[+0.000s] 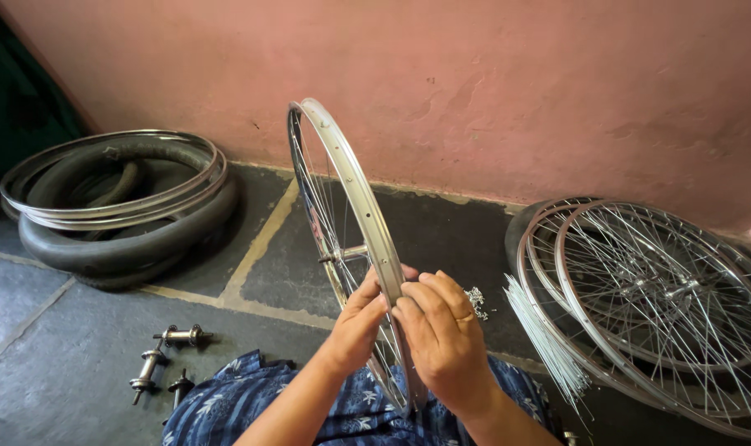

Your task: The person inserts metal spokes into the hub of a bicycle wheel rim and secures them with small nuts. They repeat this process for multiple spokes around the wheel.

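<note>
Wall (491, 91) pink, floor (53, 388) grey stone slabs. Person sits on the floor, blue patterned cloth (227, 409) over the lap.

Finished wheels (656, 306), two or more, lean stacked at right against the wall, fully spoked. Tyres (119, 239) piled at left with bare rims (103, 194) lying on top.

Working wheel (351, 239) stands upright on edge between the knees, seen nearly edge-on, hub (346, 254) in the middle, only some spokes fitted as far as I can tell. Lower rim rests in the lap.

Spoke bundle (541, 339) lies loose on the floor, just right of the hands, fanned out against the finished wheels. Three spare hubs (165, 359) lie on the floor at left, well apart from the work. Small heap of nipples (476, 301) on the floor behind the right hand, probably.

Left hand (359, 326): grip clenched on the rim's left side, fingers pinched at the rim edge. Right hand (442, 339): grip grasping the rim from the right, fingertips (408, 307) curled over the inner face, ring on one finger. Both meet at one spot. What's pinched there is too small to see; looks like a spoke end or nipple at a rim hole.

My read on doing it well:
- keep the rim steady with the left, let the right do the fine turning
- start threads by finger only, no forcing
- keep the wheel vertical so loose spokes don't snag
- pull from the spoke bundle one at a time
</note>
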